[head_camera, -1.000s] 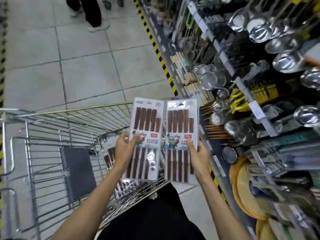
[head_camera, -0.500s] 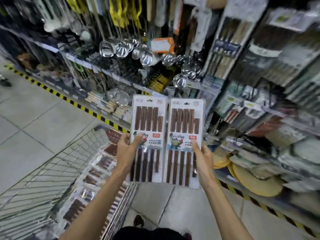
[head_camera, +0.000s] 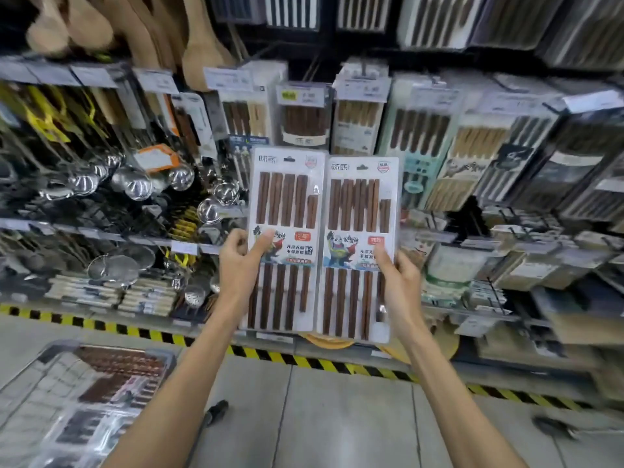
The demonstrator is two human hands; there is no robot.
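Two packs (head_camera: pixel 287 204), perhaps touching, gripped between left hand (head_camera: pixel 241 261), right hand (head_camera: pixel 400 282).

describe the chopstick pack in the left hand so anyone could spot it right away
Before the shelf wall of hanging chopsticks, two white blister packs of dark brown chopsticks are held side by side. Yours is the left pack, gripped by the left hand; it sits slightly higher than the right pack in the right hand.

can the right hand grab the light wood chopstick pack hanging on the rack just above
Probably not yet: the right hand grips its own dark chopstick pack, so its fingers are taken, and that pack stands between it and the hanging light chopstick pack.
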